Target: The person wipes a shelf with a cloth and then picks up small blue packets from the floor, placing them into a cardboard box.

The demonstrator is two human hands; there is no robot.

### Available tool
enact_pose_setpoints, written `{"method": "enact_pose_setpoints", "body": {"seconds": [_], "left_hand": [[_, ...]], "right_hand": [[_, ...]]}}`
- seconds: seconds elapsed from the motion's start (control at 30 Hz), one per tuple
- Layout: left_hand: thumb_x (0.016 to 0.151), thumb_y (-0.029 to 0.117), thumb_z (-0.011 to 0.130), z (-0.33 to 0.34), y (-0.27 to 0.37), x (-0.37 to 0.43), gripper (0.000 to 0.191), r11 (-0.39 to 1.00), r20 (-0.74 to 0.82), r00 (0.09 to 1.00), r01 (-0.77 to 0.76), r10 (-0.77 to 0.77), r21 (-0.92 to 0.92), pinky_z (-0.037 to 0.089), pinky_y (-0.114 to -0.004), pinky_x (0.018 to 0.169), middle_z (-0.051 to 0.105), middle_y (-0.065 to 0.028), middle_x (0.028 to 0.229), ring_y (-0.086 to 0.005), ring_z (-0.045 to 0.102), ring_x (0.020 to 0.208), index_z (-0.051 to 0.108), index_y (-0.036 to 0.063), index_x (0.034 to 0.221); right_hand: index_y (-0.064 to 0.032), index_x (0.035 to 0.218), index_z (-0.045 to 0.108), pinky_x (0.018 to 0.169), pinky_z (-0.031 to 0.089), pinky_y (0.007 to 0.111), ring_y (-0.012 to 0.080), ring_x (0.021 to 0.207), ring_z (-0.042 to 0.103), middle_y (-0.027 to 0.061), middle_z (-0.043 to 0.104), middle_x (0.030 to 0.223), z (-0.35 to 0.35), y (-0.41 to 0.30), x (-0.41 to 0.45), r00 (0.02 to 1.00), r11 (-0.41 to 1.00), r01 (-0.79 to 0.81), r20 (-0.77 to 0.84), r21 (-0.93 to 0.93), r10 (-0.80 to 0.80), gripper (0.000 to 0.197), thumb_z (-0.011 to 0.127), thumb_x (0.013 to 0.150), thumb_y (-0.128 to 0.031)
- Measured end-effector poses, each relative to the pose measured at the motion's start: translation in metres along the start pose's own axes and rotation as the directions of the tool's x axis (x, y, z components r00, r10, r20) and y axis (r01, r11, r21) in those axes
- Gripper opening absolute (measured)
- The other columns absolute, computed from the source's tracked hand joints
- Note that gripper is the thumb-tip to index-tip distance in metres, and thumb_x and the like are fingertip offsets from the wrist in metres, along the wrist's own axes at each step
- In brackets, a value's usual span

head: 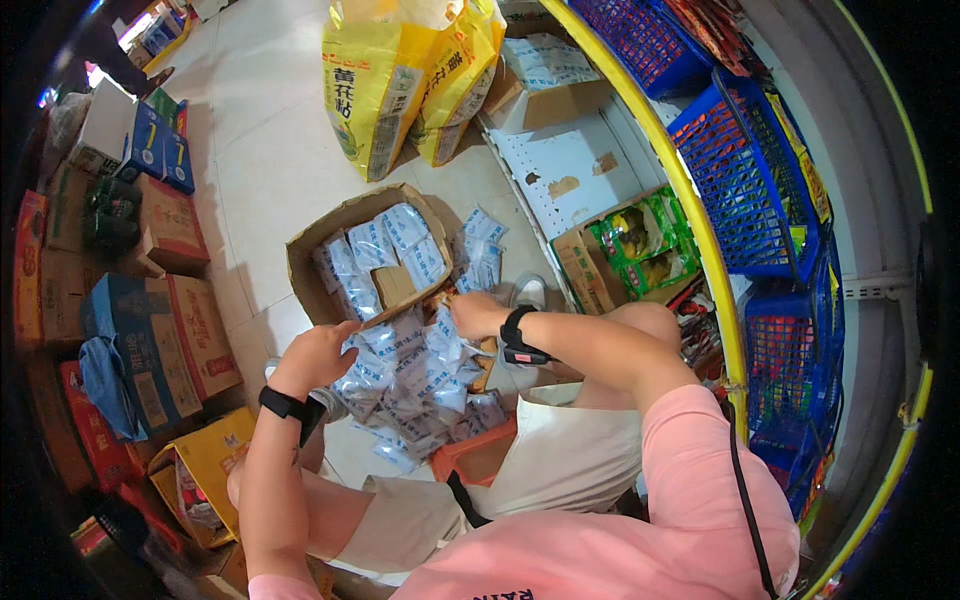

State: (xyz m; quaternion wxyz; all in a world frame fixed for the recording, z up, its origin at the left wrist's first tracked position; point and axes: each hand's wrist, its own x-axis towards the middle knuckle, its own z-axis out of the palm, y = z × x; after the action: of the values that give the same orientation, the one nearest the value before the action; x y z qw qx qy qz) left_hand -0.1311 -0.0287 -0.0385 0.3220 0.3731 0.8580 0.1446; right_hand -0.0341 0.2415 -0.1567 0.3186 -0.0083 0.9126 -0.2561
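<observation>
My left hand (319,358) is at the near edge of an open cardboard box (298,259); its index fingertip meets the rim, and the thumb is spread apart from it. Inside the box, white-and-blue plastic pouches (371,244) line the sides around a patch of bare cardboard bottom. My right hand (478,315) reaches down by the box's near right corner, against a loose pouch (444,330). Its fingertips are hidden, so a grip on that pouch cannot be made out. A heap of similar pouches (412,382) lies on the floor between my feet.
More pouches (480,247) lie right of the box. Two yellow printed sacks (375,90) stand beyond it. On the right are a low shelf (570,172), a carton of green packets (585,266) and blue baskets (735,172). Stacked cartons (199,334) line the left. An orange container (476,454) sits near my knees.
</observation>
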Motion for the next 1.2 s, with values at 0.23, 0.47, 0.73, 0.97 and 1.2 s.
{"method": "enact_pose_setpoints", "body": {"seconds": [0.23, 0.47, 0.73, 0.97, 1.2], "left_hand": [[0.079, 0.020, 0.057, 0.009, -0.010, -0.008, 0.037, 1.000, -0.031, 0.999, -0.007, 0.008, 0.012, 0.048, -0.045, 0.072, 0.064, -0.0212, 0.088, -0.0381, 0.060, 0.083, 0.057, 0.0050, 0.113], [0.079, 0.020, 0.058, 0.004, -0.010, -0.009, 0.037, 1.000, -0.050, 0.999, -0.010, 0.010, 0.013, 0.049, -0.044, 0.072, 0.064, -0.0202, 0.087, -0.0375, 0.061, 0.083, 0.056, 0.0048, 0.113], [0.080, 0.021, 0.058, -0.004, -0.019, -0.020, 0.039, 0.999, -0.047, 0.999, 0.022, -0.021, 0.023, 0.050, -0.043, 0.073, 0.065, -0.0193, 0.087, -0.0368, 0.061, 0.082, 0.054, 0.0051, 0.116], [0.079, 0.023, 0.058, 0.008, -0.020, -0.021, 0.040, 1.000, -0.077, 0.997, 0.007, -0.008, -0.013, 0.049, -0.044, 0.068, 0.065, -0.0173, 0.080, -0.0367, 0.061, 0.077, 0.055, 0.0065, 0.116], [0.079, 0.022, 0.057, 0.000, -0.023, -0.024, 0.039, 0.997, -0.048, 0.997, 0.062, -0.061, 0.037, 0.048, -0.046, 0.063, 0.063, -0.0182, 0.075, -0.0371, 0.061, 0.072, 0.054, 0.0073, 0.115]], "right_hand": [[0.0060, 0.074, 0.065, 0.067, 0.050, 0.044, 0.0391, 0.076, 0.063, 0.0255, 0.063, 0.079, 0.025, -0.010, 0.044, 0.982, 0.991, -0.119, -0.139, 0.055, 0.126, 0.021, 0.057, 0.067, -0.012], [0.0033, 0.075, 0.066, 0.067, 0.051, 0.044, 0.0366, 0.077, 0.064, 0.0239, 0.064, 0.080, 0.081, -0.002, 0.052, 0.977, 0.982, -0.044, 0.197, -0.186, 0.081, 0.018, 0.060, 0.064, -0.010], [-0.0029, 0.080, 0.065, 0.063, 0.048, 0.049, 0.0387, 0.072, 0.061, 0.0222, 0.063, 0.080, -0.002, -0.048, 0.080, 0.904, 0.986, 0.168, -0.398, -0.004, -0.156, 0.019, 0.054, 0.072, -0.016], [-0.0025, 0.108, 0.062, 0.088, 0.044, 0.042, 0.0351, 0.103, 0.057, 0.0229, 0.060, 0.108, 0.004, 0.014, 0.135, 0.979, 0.972, 0.055, 0.205, -0.226, -0.008, 0.042, 0.047, 0.084, -0.033], [0.0005, 0.123, 0.053, 0.102, 0.033, 0.038, 0.0353, 0.122, 0.044, 0.0219, 0.045, 0.133, 0.024, 0.011, 0.148, 0.905, 0.987, -0.086, 0.403, -0.135, 0.134, 0.072, 0.034, 0.086, -0.058]]}}
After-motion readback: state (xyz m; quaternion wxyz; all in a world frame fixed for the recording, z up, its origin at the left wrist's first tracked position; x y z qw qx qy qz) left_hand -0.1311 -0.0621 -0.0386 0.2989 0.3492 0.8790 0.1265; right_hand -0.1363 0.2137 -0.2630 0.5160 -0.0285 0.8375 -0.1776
